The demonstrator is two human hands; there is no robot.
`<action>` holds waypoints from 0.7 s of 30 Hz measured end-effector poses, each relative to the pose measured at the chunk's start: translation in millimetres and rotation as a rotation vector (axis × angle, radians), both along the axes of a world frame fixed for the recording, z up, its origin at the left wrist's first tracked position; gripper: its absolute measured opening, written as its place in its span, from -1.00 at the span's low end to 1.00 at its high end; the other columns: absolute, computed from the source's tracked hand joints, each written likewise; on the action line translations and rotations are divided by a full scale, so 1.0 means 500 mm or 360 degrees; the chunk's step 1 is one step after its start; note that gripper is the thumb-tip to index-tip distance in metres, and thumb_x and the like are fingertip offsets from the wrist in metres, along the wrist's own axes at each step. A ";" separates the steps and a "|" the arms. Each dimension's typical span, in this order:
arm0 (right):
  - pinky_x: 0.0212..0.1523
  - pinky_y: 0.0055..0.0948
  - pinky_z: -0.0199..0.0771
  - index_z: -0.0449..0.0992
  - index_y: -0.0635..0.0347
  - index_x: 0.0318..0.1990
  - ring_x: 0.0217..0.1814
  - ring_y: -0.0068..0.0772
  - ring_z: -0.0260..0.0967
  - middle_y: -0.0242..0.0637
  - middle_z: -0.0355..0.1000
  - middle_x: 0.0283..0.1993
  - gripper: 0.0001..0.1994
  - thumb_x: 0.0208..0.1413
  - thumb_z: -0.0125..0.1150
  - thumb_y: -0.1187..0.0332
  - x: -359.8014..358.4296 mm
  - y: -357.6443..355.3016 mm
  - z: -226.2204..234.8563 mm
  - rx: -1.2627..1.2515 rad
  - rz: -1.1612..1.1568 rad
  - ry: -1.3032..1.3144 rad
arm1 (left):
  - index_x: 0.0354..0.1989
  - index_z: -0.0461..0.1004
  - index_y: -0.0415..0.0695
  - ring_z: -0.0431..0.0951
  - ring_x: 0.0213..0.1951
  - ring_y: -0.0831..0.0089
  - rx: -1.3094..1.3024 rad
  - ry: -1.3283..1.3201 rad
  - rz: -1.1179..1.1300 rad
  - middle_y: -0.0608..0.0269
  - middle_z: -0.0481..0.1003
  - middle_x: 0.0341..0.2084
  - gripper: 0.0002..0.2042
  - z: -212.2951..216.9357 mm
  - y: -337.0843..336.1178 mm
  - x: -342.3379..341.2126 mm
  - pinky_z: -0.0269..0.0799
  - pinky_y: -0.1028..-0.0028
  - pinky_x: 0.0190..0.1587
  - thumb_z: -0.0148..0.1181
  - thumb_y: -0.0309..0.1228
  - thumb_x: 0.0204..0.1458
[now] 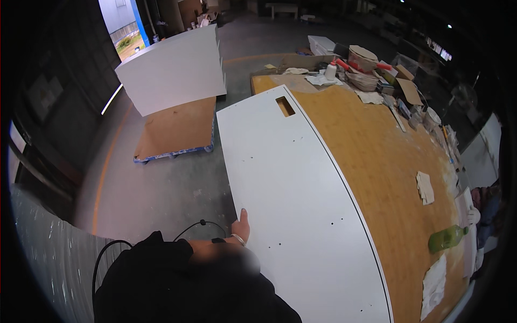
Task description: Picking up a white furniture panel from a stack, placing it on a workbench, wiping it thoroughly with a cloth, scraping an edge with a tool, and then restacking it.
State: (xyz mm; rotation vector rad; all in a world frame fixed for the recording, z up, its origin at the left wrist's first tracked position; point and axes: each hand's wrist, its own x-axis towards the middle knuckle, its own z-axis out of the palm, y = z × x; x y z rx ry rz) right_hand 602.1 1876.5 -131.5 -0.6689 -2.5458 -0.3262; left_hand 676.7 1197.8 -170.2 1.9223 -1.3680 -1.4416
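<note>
A long white panel (291, 177) lies on a wooden-topped workbench (371, 172), with its left edge sticking out past the bench. It has a rectangular cutout near the far end and several small dark holes. My left hand (242, 226) is closed on the panel's left edge, the thumb on the upper face and the other fingers hidden below. A pale band circles that wrist, below a dark sleeve. My right hand is out of view.
Left of the bench stands a low brown-topped pallet (175, 129) with white panels (172, 70) at its far end. A white squeeze bottle (330, 71), plastic-wrapped tubs (362, 79) and rags crowd the bench's far corner. A green bottle (446, 239) lies at the right edge.
</note>
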 end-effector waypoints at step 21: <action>0.22 -0.34 0.09 0.09 0.28 0.23 0.21 -0.22 0.15 -0.06 0.12 0.24 -0.46 0.26 -0.46 0.07 -0.371 -0.798 0.708 -0.0710 0.1443 0.0840 | 0.26 0.03 -0.06 0.06 0.23 0.15 0.0771 0.2010 0.0880 0.20 0.06 0.24 -0.15 -0.015 -0.523 0.102 -0.03 0.13 0.23 -0.50 0.37 -0.04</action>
